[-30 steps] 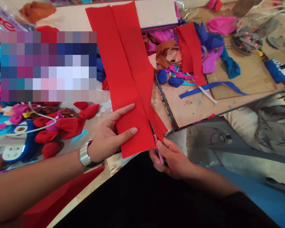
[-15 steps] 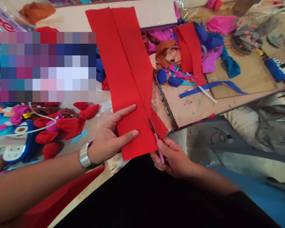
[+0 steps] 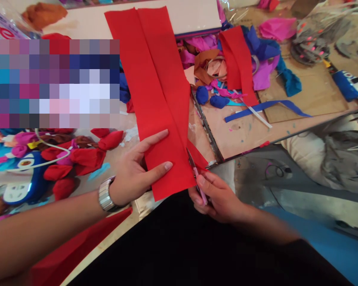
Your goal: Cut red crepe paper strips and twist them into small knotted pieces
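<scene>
A long strip of red fabric (image 3: 155, 115) runs from the back of the table to its front edge, with a lengthwise split between its two halves. My left hand (image 3: 137, 169) grips its near end at the left edge, thumb and forefinger on top and the other fingers hidden beneath. My right hand (image 3: 214, 194) is closed around pink-handled scissors (image 3: 199, 180). Their blades lie along the cut at the fabric's right side. To the right of the blades, a narrower cut part hangs down toward my right hand.
Colourful cloth scraps (image 3: 207, 41) and a red strip (image 3: 235, 59) lie at the back right, beside a blue ribbon (image 3: 253, 112). Red cloth pieces (image 3: 86, 155) and a blue-and-white power strip (image 3: 25, 178) are at left. A white board (image 3: 193, 18) stands behind. The table's edge (image 3: 271, 139) slants across the right.
The red fabric has shifted slightly left with my left hand. The cut part at right hangs nearer to my right hand. The scissors stay almost in place.
</scene>
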The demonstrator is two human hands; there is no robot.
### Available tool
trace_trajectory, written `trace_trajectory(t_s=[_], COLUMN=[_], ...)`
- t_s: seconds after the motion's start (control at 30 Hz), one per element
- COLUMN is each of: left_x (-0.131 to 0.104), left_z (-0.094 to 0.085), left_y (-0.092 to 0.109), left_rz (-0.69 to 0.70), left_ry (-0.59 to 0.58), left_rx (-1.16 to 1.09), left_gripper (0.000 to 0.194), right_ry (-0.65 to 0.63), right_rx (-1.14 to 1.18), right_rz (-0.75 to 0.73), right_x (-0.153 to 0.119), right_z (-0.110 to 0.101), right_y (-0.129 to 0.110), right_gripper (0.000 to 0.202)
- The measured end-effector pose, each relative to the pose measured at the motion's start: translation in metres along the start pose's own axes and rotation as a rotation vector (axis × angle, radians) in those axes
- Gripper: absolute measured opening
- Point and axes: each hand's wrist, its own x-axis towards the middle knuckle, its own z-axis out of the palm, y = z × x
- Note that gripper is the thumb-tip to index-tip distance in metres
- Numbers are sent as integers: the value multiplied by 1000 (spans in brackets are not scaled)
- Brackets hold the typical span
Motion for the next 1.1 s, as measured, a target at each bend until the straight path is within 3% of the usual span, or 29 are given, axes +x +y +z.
trace_trajectory(t_s=[0.5, 0.87, 1.1], left_x=[0, -1, -4], left_z=[1, 1, 2], left_y=[-1, 2, 3], left_rz=[-22, 40, 25], left_ry=[3, -21, -63], left_rx=[-46, 43, 29], left_gripper=[73, 72, 71], right_ry=[-8, -19, 60], right_rx=[-24, 3, 29], right_rz=[0, -43, -23], right_x=[2, 2, 7], right_z=[-3, -5, -2], right_y=[1, 3, 3], right_gripper=[41, 36, 42])
